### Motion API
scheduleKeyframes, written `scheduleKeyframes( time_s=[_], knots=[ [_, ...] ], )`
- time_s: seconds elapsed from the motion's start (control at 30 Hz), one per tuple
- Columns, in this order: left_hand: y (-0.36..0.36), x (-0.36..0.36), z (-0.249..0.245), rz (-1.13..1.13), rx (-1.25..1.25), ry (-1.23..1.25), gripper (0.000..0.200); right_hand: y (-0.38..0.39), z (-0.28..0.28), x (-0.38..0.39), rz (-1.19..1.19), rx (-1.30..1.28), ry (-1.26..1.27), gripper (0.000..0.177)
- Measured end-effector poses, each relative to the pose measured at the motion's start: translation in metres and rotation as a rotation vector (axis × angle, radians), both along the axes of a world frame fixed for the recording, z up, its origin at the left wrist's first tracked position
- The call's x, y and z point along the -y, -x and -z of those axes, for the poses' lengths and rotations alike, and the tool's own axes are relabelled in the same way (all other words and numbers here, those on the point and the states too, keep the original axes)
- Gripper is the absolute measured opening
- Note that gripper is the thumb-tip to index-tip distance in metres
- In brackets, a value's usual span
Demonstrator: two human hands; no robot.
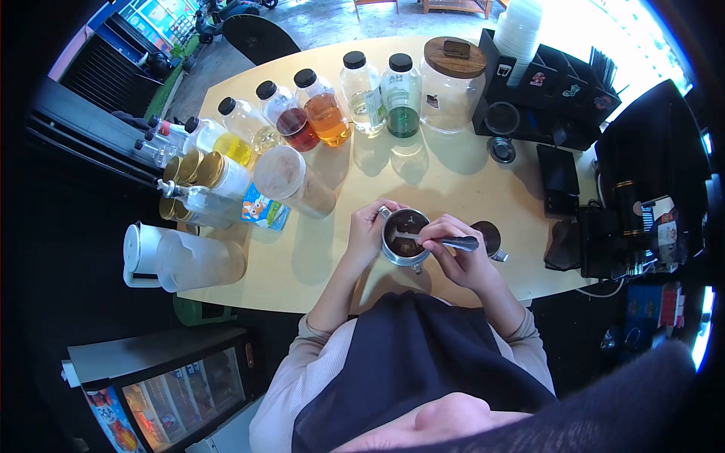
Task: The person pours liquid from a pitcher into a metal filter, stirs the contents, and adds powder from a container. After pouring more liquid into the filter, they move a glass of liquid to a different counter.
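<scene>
Near the table's front edge stands a metal cup [405, 260] with dark brown contents. My left hand [367, 229] is closed around the cup's handle on its left side. My right hand [458, 249] grips a spoon [458, 243] by its dark handle, and the spoon's metal end reaches down into the cup. Just right of my right hand is a second cup [489, 237] with a dark inside, partly hidden by that hand.
Bottles of coloured liquid, such as an orange one [327, 117], line the back. A tall clear container [293, 181] and a blue packet [264, 209] stand left, with pitchers [200, 260] nearer me. A wood-lidded jar [451, 90], a black organizer [544, 90] and a black machine [649, 181] are right.
</scene>
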State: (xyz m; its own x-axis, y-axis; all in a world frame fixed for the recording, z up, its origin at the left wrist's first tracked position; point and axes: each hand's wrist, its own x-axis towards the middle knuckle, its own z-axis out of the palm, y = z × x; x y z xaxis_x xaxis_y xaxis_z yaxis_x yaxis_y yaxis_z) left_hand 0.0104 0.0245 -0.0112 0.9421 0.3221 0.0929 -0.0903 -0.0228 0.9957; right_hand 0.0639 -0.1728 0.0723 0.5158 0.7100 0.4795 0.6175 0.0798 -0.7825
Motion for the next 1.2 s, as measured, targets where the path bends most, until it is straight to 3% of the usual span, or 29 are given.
scheduleKeyframes(
  time_s=[0.23, 0.3, 0.4, 0.53, 0.67, 0.97, 1.0, 1.07, 1.2],
  knots=[
    [0.000, 0.001, -0.002, 0.012, 0.036, 0.019, 0.020, -0.003, 0.001, -0.002, -0.012, -0.025, -0.063, 0.007],
    [0.001, 0.001, -0.002, 0.008, 0.029, 0.016, 0.021, -0.004, 0.001, -0.003, 0.038, 0.073, -0.037, 0.009],
    [0.002, 0.000, -0.007, -0.012, 0.045, -0.092, 0.024, -0.003, -0.001, 0.000, 0.142, 0.159, -0.032, 0.012],
    [0.005, 0.000, -0.025, -0.030, -0.113, -0.279, 0.031, -0.005, 0.005, 0.000, 0.215, 0.220, -0.067, 0.012],
    [0.003, -0.004, -0.022, -0.040, -0.055, -0.444, 0.044, -0.008, 0.006, -0.004, 0.153, 0.158, -0.072, 0.009],
    [0.004, -0.008, -0.029, 0.053, -0.092, -0.474, 0.050, -0.006, 0.004, -0.001, 0.000, -0.122, -0.068, 0.007],
    [0.004, -0.008, -0.031, 0.053, -0.093, -0.474, 0.050, -0.006, 0.004, -0.002, 0.016, -0.152, -0.079, 0.007],
    [0.004, -0.008, -0.032, 0.061, -0.080, -0.482, 0.029, -0.008, 0.007, -0.005, 0.041, -0.112, -0.064, 0.008],
    [0.003, -0.007, -0.030, 0.052, -0.099, -0.502, 0.028, -0.007, 0.002, -0.005, 0.143, 0.059, -0.043, 0.015]
  ],
)
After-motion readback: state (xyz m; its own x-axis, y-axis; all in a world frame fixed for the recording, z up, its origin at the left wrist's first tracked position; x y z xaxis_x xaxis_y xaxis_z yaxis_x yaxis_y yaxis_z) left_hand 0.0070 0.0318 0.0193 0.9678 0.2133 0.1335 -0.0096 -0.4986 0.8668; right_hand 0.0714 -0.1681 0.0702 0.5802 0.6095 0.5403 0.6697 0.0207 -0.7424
